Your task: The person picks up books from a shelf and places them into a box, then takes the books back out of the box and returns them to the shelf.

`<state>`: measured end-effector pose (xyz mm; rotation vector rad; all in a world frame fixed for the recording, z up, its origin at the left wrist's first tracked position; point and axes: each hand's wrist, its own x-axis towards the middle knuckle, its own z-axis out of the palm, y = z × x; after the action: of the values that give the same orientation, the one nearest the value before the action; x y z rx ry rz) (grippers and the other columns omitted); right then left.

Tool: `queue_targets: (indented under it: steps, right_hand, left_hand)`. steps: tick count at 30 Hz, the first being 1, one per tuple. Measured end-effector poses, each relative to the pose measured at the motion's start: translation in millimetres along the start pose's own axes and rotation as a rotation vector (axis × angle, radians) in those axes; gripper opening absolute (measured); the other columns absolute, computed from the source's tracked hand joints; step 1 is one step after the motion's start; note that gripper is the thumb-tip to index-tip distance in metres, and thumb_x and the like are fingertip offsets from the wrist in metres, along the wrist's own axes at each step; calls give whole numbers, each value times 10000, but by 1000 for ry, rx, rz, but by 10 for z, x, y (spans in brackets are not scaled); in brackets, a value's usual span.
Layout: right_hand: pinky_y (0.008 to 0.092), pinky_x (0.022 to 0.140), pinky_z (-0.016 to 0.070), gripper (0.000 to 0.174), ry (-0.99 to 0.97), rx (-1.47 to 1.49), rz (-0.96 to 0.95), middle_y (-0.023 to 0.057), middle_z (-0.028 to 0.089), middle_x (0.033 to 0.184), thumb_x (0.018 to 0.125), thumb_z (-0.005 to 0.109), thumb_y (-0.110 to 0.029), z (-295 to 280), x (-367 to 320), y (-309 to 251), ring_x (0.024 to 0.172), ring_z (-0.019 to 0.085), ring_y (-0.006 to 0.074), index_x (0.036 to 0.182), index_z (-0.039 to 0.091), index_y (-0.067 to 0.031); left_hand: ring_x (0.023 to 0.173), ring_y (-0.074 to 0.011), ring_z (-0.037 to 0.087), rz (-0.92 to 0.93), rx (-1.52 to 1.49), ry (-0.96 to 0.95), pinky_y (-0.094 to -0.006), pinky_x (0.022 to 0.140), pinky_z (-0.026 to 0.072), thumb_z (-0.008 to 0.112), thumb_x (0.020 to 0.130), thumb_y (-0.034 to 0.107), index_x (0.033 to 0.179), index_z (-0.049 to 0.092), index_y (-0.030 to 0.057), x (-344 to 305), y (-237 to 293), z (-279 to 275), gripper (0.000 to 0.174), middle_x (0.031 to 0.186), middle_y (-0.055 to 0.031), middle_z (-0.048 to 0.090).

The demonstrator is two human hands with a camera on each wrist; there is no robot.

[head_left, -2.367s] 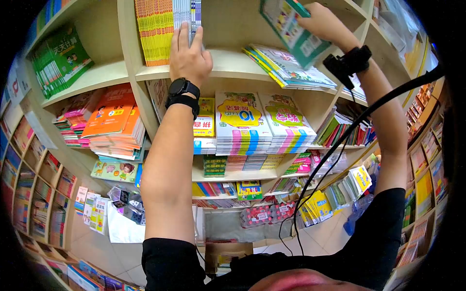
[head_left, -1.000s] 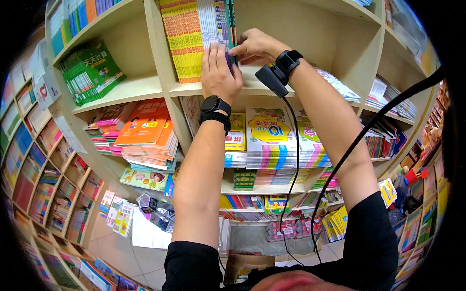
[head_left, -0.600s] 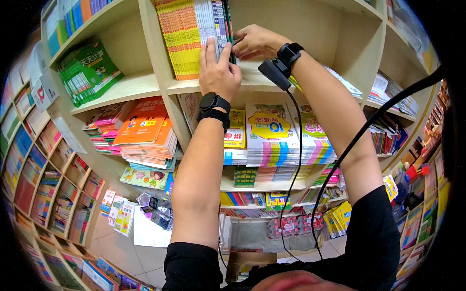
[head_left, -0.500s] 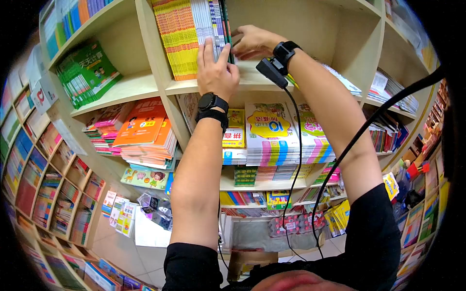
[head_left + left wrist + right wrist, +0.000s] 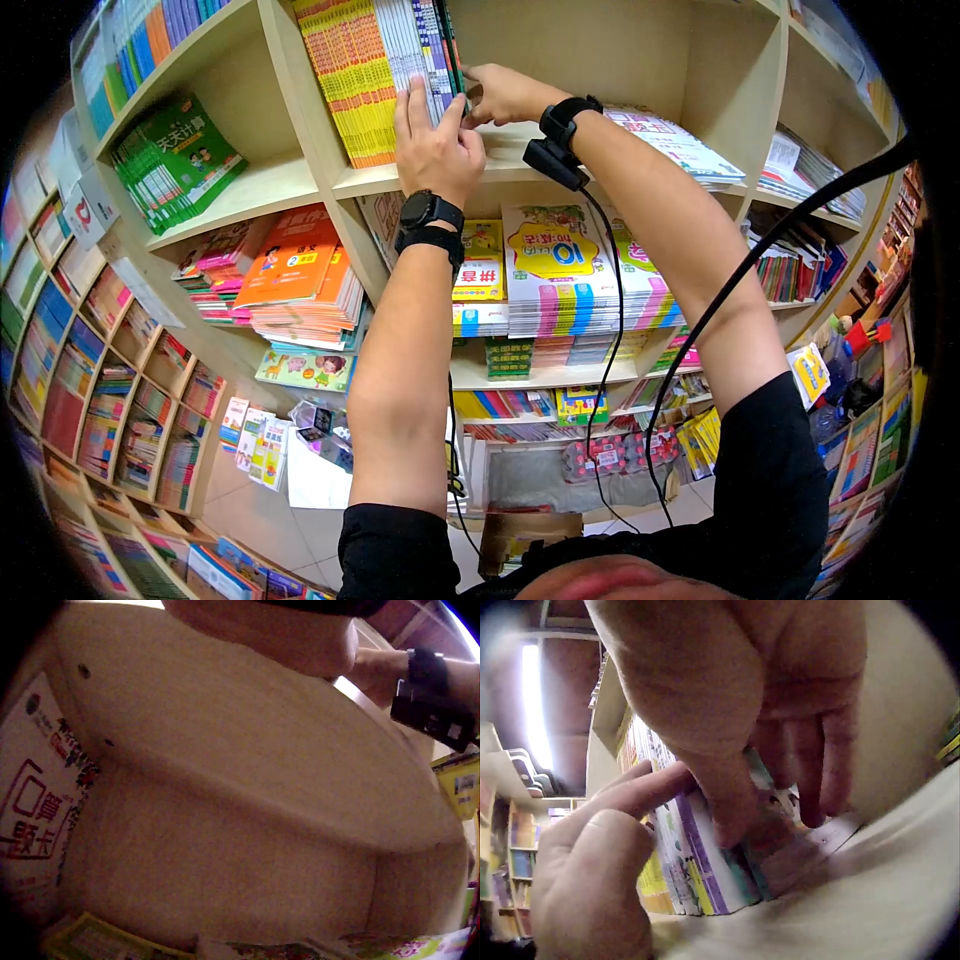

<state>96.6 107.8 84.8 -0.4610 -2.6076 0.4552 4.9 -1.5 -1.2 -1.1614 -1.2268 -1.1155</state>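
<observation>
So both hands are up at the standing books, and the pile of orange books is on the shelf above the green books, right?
Not quite: the orange books are on the shelf below the green books, as the head view shows. The left hand and right hand are at the standing books.

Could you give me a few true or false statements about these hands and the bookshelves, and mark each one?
1. The left hand touches the spines of an upright row of books. True.
2. The right hand is at the yellow end of that row. False: it is at the other end, by the dark green spines.
3. A round dark watch is on the left wrist. True.
4. The orange books stand upright. False: they lie in a stack.
5. The book showing a "10" is on a lower shelf than the upright row. True.
</observation>
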Motion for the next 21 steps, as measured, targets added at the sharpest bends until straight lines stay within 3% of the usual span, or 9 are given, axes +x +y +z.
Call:
queue_targets:
  steps: [1,3,6,9,10,12,16,20,21]
  right_hand:
    - [331,617,542,877,0,2,0,206,654,907,689,759,-114,29,65,116,751,650,246,1415,279,-1]
    - [376,721,529,876,187,-190,-291,245,639,960,667,759,-144,105,138,251,850,647,309,1401,302,-4]
    - [417,831,495,843,265,-204,-348,249,621,1048,667,755,-204,160,104,307,974,614,363,1381,342,-32]
    - [454,800,497,771,164,-446,-35,203,636,1038,723,714,-314,-6,-193,-174,969,607,377,1371,362,-91]
    - [482,792,500,757,227,-493,-70,200,644,1029,714,721,-342,16,-169,-114,960,617,381,1353,387,-111]
    - [490,838,488,682,175,-430,62,217,625,1085,711,707,-393,-39,-282,-299,1010,603,381,1273,445,-109]
    - [465,815,504,529,239,-364,21,214,649,1016,731,687,-342,24,-245,-299,958,623,378,1176,546,-94]
    - [403,770,519,443,-185,-359,-71,167,681,936,734,678,-355,-162,-425,-338,853,654,331,1123,650,-146]
    - [392,788,511,498,-157,-315,-93,173,678,957,727,685,-387,-307,-635,-439,866,649,331,1150,636,-129]
  left_hand:
    - [1221,-410,403,0,1,-2,-421,1038,346,552,699,140,1029,697,123,3,11,-7,361,1324,-240,445]
    - [1223,-412,399,-6,10,2,-418,1040,345,552,702,143,1034,695,126,-13,34,-16,361,1328,-241,439]
    - [1225,-391,404,-30,-23,11,-444,1045,327,552,695,146,1040,700,165,-11,49,2,376,1332,-219,445]
    - [1243,-395,391,-2,13,-33,-444,1049,326,576,693,151,1033,694,133,3,34,-18,361,1343,-233,425]
    - [1246,-386,395,-10,-1,-21,-451,1054,314,589,688,156,1021,700,137,14,46,-9,351,1335,-230,436]
    - [1236,-374,413,55,29,-23,-442,1055,313,586,692,152,1010,713,150,41,34,-28,343,1316,-235,454]
    - [1270,-367,382,49,114,-27,-431,1062,306,543,735,162,1078,695,183,44,-42,65,376,1388,-168,414]
    - [1278,-373,368,89,142,-60,-431,1061,308,515,773,158,1159,653,192,-70,-123,89,411,1412,-159,386]
    - [1278,-373,368,89,115,-56,-431,1061,308,515,773,158,1159,653,192,-44,-84,89,411,1412,-159,386]
